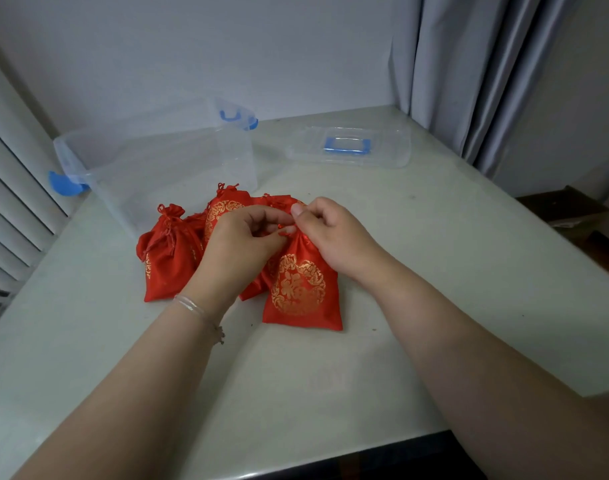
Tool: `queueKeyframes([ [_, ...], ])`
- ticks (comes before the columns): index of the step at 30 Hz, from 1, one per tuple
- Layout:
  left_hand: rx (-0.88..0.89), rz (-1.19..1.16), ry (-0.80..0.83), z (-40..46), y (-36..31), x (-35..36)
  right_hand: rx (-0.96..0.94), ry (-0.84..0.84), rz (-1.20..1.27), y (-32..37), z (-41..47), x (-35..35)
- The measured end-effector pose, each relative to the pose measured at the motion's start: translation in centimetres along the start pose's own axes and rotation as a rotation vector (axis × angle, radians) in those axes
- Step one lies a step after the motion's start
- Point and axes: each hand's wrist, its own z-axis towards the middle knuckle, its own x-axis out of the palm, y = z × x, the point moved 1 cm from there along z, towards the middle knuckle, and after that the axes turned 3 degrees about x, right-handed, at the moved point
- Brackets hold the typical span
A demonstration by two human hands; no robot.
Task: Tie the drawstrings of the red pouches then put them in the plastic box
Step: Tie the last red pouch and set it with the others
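Note:
Several red pouches with gold round emblems lie in a heap on the pale table. The nearest pouch [301, 289] lies flat with its emblem up and its neck gathered. My left hand [242, 242] and my right hand [330, 233] meet at that neck, and each pinches the red drawstring [286, 231] between thumb and fingers. Another pouch [166, 254] with a tied neck lies to the left. Two more pouches [227, 206] show behind my hands, partly hidden. The clear plastic box [150, 164] with blue latches stands open behind the heap, and I see nothing inside it.
The box's clear lid [351, 147] with a blue handle lies at the back right of the table [434, 271]. A grey curtain [486, 74] hangs at the right, white slats [9, 202] at the left. The table's front edge runs just below my forearms.

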Motion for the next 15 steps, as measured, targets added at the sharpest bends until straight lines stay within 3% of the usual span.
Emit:
queueKeyframes([
  [5,-0.072,0.009,0.074,0.06,0.25,-0.55,-0.178,-0.022,-0.163,-0.03,-0.53,0.03],
  [15,0.003,0.201,0.112,0.03,0.41,-0.4,-0.223,-0.007,-0.23,-0.02,-0.48,-0.69],
])
